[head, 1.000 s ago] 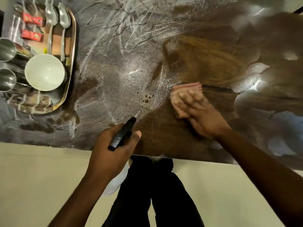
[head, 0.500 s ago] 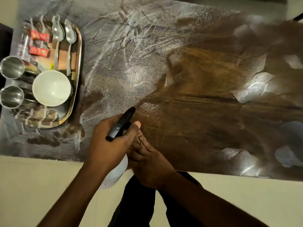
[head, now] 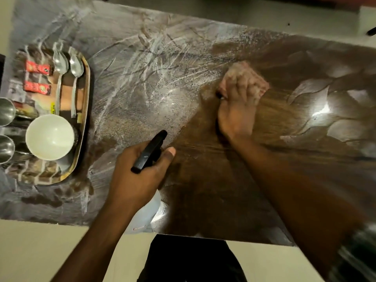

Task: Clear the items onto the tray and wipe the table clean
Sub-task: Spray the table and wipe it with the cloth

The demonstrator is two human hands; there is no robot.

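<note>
The right hand [head: 236, 112] presses the pink cloth [head: 262, 86] on the dark wooden table [head: 223, 190], fingers laid over it; blur hides whether they curl. The streaky white film [head: 142, 88] lies at nine o'clock from the cloth, towards the left hand [head: 138, 180], clamped round a black-headed white spray bottle [head: 150, 151].

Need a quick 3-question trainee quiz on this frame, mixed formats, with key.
1. True or false: the left hand grips the spray bottle.
2. How many spoons lie on the tray?
3. The right hand holds the cloth: A in the air; B against the table; C on the tray.
Key: 1 true; 2 two; 3 B.
</note>
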